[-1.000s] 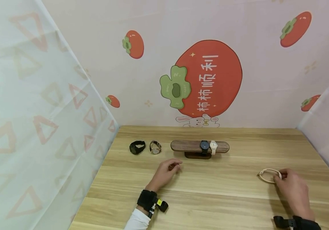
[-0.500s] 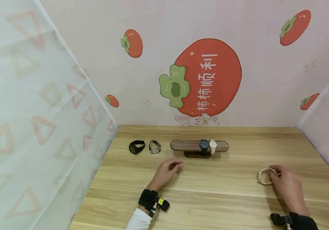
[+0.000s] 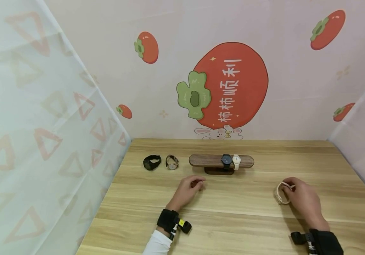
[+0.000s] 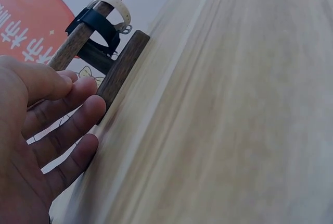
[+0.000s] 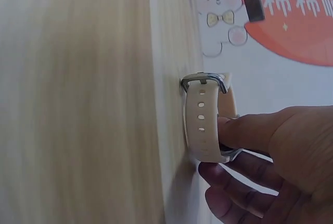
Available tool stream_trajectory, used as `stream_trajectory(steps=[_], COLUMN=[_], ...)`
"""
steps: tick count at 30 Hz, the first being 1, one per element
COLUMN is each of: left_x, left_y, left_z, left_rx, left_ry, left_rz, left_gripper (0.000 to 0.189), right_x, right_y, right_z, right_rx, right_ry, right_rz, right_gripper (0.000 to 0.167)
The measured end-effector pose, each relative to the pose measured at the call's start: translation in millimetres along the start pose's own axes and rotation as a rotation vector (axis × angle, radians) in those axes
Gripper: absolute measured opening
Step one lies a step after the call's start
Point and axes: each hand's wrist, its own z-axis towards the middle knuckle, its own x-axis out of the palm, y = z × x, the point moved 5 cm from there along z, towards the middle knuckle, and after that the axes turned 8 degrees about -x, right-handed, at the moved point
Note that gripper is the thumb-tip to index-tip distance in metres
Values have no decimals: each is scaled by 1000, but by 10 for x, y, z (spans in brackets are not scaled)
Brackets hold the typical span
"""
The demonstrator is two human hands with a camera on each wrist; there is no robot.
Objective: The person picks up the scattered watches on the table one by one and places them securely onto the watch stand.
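My right hand (image 3: pixel 300 200) pinches a cream-strapped watch (image 3: pixel 280 193) just above the wooden table (image 3: pixel 233 219) at the right; in the right wrist view thumb and fingers hold the cream watch (image 5: pixel 204 125) by its strap near the buckle. My left hand (image 3: pixel 187 189) rests on the table with fingers loosely curled and holds nothing, just in front of a dark wooden watch stand (image 3: pixel 208 161). On the stand's bar hang a black watch (image 3: pixel 226 161) and a white watch (image 3: pixel 236 162). The left wrist view shows the stand (image 4: pixel 122 67) close past my fingertips.
A black watch (image 3: pixel 152 162) and a brown-strapped watch (image 3: pixel 172 163) lie on the table left of the stand. Printed cloth walls close in the table at the left, back and right.
My right hand has lifted the cream watch and carried it left and a little farther from me. My left hand has barely moved.
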Motion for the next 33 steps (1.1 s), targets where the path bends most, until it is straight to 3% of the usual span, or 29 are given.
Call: stream_trajectory(steps=[13,22,33], left_x=[67,181,335], left_y=[-49,-53,-119], left_z=[54,116,183], left_rx=[10,14,46], left_ry=[11,13,-1], left_rz=[5,-39,-13], left_gripper=[25,24,23], right_x=[209,328,408], right_y=[393,626,865], right_z=[166,255,325], right_rx=[-154,-183,-191], right_ry=[14,22,68], right_rz=[31,42,83], right_gripper=[16,15,17])
